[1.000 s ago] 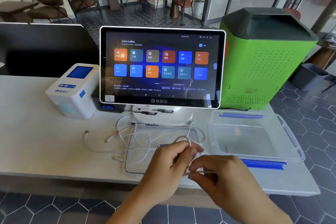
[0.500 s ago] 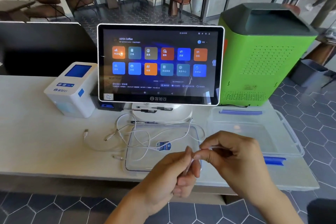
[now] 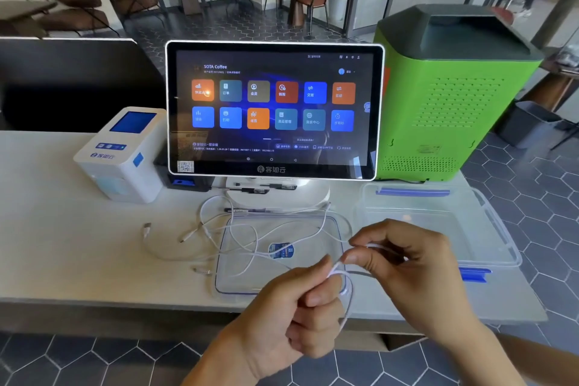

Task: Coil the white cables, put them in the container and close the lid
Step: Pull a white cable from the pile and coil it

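Observation:
Thin white cables lie tangled on the grey counter, partly across a flat clear lid with a blue sticker. My left hand pinches one white cable, and a small loop of it hangs below the fingers. My right hand pinches the same cable just to the right, above the counter's front edge. A clear plastic container with blue clips stands open to the right of the lid, nothing in it.
A touchscreen terminal on a white stand rises behind the cables. A white receipt printer sits at the left, a green box-shaped machine at the right rear. Pens lie by the stand's base.
My right hand has lifted from low near the counter edge and now holds the cable up beside the left fingertips. A loop has formed below my left hand.

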